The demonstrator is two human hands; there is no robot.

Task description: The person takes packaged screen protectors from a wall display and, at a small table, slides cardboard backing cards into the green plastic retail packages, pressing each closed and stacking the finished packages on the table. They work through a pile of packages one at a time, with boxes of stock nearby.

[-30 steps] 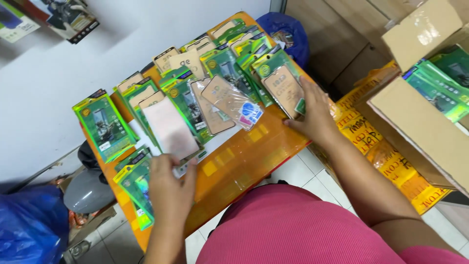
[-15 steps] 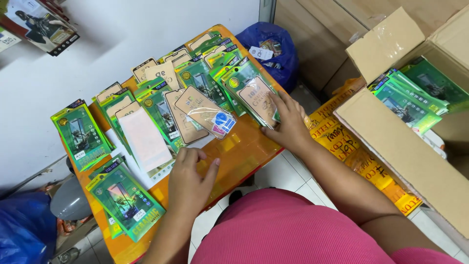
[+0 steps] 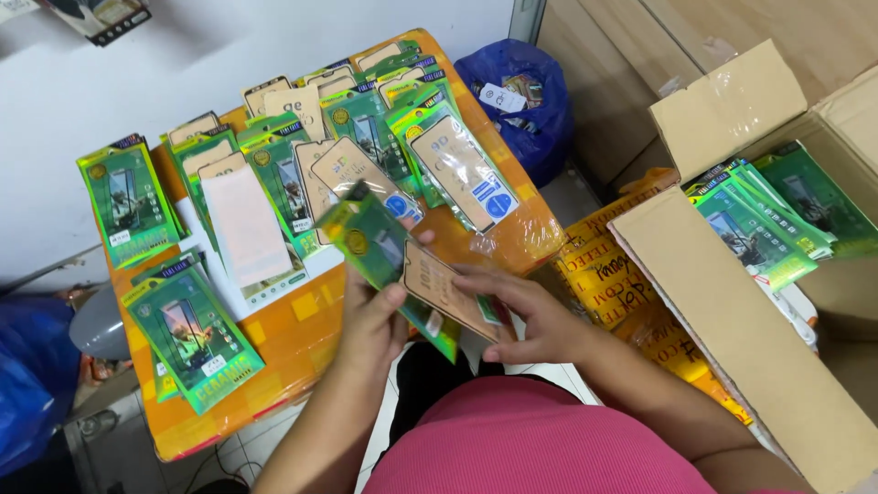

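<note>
Sorting in progress, as I read it: my left hand (image 3: 370, 316) pinches a green packet (image 3: 380, 247) above the near edge of the orange counter (image 3: 302, 334), while my right hand (image 3: 530, 316) pinches a tan flat packet (image 3: 448, 288) against it. Many packets already lie in rows on the counter. More green packets (image 3: 759, 229) remain in the open cardboard box (image 3: 722, 320) at right, so I judge much is left.

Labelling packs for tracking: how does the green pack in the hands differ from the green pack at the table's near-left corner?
The shiny green flat pack in the hands is lifted off the orange table, tilted, gripped by the left hand, with the right hand on a tan card in front of it. The shiny green flat pack at the near-left corner lies flat, untouched and fully visible. Both are glossy green rectangular retail packs.
</note>
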